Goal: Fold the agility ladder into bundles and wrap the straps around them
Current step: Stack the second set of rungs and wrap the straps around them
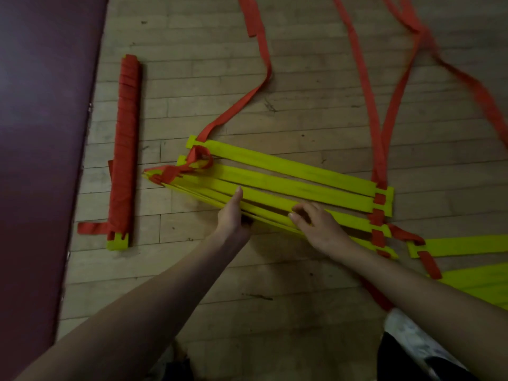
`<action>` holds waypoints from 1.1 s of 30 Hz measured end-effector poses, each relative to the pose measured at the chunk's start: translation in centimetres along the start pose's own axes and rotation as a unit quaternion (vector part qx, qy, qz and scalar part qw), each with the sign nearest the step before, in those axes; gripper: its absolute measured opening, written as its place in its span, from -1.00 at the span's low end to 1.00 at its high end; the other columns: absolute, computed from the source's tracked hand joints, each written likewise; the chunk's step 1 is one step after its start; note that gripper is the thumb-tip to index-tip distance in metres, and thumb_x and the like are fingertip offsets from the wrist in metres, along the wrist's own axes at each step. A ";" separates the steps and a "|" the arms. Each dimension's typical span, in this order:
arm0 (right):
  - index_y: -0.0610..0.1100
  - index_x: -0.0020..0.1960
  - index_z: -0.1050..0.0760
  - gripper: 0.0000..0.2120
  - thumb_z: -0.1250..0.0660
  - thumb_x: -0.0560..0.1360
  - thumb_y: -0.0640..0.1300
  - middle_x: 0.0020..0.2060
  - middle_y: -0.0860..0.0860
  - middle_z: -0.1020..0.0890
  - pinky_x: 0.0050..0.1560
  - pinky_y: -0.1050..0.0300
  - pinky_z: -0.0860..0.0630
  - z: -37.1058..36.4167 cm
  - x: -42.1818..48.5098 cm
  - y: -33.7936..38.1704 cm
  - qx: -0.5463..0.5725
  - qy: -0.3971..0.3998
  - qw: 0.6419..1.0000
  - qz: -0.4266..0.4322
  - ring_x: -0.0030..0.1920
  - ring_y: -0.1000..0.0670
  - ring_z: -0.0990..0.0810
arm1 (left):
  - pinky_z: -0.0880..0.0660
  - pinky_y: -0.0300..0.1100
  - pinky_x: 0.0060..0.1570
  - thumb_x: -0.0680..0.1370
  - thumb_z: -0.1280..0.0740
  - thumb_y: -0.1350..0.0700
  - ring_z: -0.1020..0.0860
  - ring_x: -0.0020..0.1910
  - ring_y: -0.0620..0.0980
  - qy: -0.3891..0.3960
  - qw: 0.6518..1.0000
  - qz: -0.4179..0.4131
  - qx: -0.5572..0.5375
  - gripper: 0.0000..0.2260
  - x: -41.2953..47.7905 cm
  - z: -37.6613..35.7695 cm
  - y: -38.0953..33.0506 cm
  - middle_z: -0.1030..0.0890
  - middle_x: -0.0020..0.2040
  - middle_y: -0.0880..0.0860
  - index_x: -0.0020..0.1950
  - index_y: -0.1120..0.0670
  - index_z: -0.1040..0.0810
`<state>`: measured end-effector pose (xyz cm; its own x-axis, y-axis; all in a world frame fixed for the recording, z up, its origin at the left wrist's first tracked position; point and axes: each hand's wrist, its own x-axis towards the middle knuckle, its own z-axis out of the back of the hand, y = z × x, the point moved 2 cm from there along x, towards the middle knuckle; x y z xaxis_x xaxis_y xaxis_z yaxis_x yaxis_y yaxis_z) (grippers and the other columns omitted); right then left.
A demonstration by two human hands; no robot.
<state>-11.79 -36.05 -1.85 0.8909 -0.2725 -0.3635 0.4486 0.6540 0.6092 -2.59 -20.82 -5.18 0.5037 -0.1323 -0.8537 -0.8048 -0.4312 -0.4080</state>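
Rungs, flat yellow plastic slats, lie fanned out on the floor right in the middle. They are pinched close at the left end and spread wide at the right, where red webbing threads through their notched tips. The left hand grips the near edge of the stack, thumb laid flat on top and the fingers tucked out of sight underneath. The right hand sits further along, its fingers bunched together and curled over the edge of a rung.

From the far corners the straps run away in long loose red ribbons, one looping off the left tip and two crossing up on the right. There's bare, worn wooden planking between them and on the near side by the forearms. To the left, well apart, a wrapped bundle lies straight, bound tight in red with a yellow notched end showing. Just beyond it runs the edge of a smooth maroon mat. More yellow slats poke in from the right border.
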 end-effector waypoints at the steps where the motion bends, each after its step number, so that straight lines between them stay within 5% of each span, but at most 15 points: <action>1: -0.23 0.21 -0.50 -0.73 -0.27 0.59 -0.09 0.08 -0.13 -0.52 0.02 0.15 -0.34 0.0 -0.1 -0.1 -0.007 -0.001 1.000 0.004 0.09 -0.09 -0.51 | -0.54 0.03 -0.01 0.57 -0.33 0.10 -0.59 0.05 0.12 0.001 1.000 0.001 -0.003 -0.64 0.0 0.1 0.1 -0.59 0.21 0.17 0.35 0.15 -0.46; 10: -0.18 0.10 -0.64 -0.77 -0.28 0.59 -0.10 0.06 -0.13 -0.64 0.11 0.09 -0.41 -1.1 -0.9 -0.1 -0.065 0.105 0.991 0.060 0.13 -0.11 -0.56 | -0.47 0.12 0.06 0.65 -0.13 0.19 -0.52 -0.17 0.06 0.001 0.999 0.035 0.018 -0.76 0.7 0.7 -0.3 -0.53 -0.15 0.12 0.29 0.18 -0.42; 13: -0.15 0.05 -0.64 -0.76 -0.28 0.58 -0.04 0.02 -0.12 -0.63 0.09 0.01 -0.46 -1.4 -0.8 0.2 -0.112 0.077 0.989 0.052 0.12 -0.12 -0.54 | -0.46 0.03 -0.19 0.67 -0.09 0.17 -0.51 -0.21 0.06 -0.015 0.998 0.063 0.025 -0.85 0.9 1.1 -0.2 -0.51 -0.16 0.10 0.17 0.12 -0.40; 17: -0.15 0.26 -0.46 -0.66 -0.33 0.53 -0.05 0.22 -0.11 -0.47 0.25 0.03 -0.35 -0.7 0.7 -0.3 -0.143 0.019 0.989 -0.012 0.29 -0.14 -0.38 | -0.46 -0.05 -0.18 0.67 -0.10 0.14 -0.53 -0.15 0.05 -0.018 0.997 0.066 0.027 -0.87 1.4 1.8 0.2 -0.53 -0.09 0.09 0.14 0.09 -0.42; 23: -0.15 0.16 -0.54 -0.66 -0.47 0.43 -0.09 0.09 -0.12 -0.48 0.11 0.08 -0.43 -0.9 2.1 -0.6 -0.118 0.078 0.989 -0.043 0.16 -0.14 -0.49 | -0.50 0.13 -0.15 0.62 -0.24 0.01 -0.56 -0.02 0.13 -0.004 0.999 0.049 0.013 -0.70 1.4 2.2 0.1 -0.57 0.09 0.14 0.29 0.13 -0.43; 26: -0.18 0.00 -0.60 -0.83 -0.46 0.43 -0.16 -0.09 -0.03 -0.46 -0.07 0.13 -0.38 -0.9 1.1 -0.2 -0.074 0.038 0.995 0.048 0.00 -0.06 -0.51 | -0.55 0.20 0.02 0.40 -0.47 -0.12 -0.61 0.08 0.14 0.013 0.999 0.031 0.019 -0.42 1.1 2.1 0.1 -0.62 0.15 0.12 0.30 0.17 -0.48; 28: -0.18 -0.06 -0.64 -0.85 -0.40 0.49 -0.10 -0.13 -0.04 -0.49 -0.11 0.19 -0.35 -1.0 0.1 -0.3 -0.053 0.023 0.992 0.114 -0.09 0.00 -0.50 | -0.59 0.14 -0.08 0.29 -0.53 -0.09 -0.62 0.09 0.13 0.015 0.999 0.032 0.025 -0.35 0.9 2.0 0.0 -0.63 0.14 0.11 0.30 0.16 -0.50; 31: -0.17 -0.14 -0.66 -0.64 -0.27 0.51 0.09 -0.18 -0.03 -0.53 -0.10 0.25 -0.32 -1.3 -0.9 -0.5 -0.043 0.040 0.987 0.152 -0.12 0.04 -0.48 | -0.58 0.02 -0.30 0.47 -0.43 0.07 -0.61 -0.01 0.12 0.010 0.999 0.031 0.041 -0.57 0.8 1.6 0.1 -0.62 0.11 0.16 0.28 0.20 -0.47; 33: -0.18 -0.18 -0.66 -0.55 -0.20 0.50 0.16 -0.20 -0.02 -0.54 -0.09 0.21 -0.34 -1.3 -0.9 -0.4 -0.019 0.020 0.992 0.127 -0.11 -0.01 -0.50 | -0.54 -0.07 -0.41 0.57 -0.30 0.20 -0.55 -0.26 0.03 -0.015 0.997 0.030 0.067 -0.86 0.9 1.4 0.2 -0.56 -0.16 0.13 0.12 0.18 -0.47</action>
<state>-12.81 -35.14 -2.68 0.9710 -0.0684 -0.2293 0.2065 0.7237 0.6585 -2.77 -19.76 -6.54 0.4452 -0.1264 -0.8865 -0.8690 -0.2999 -0.3936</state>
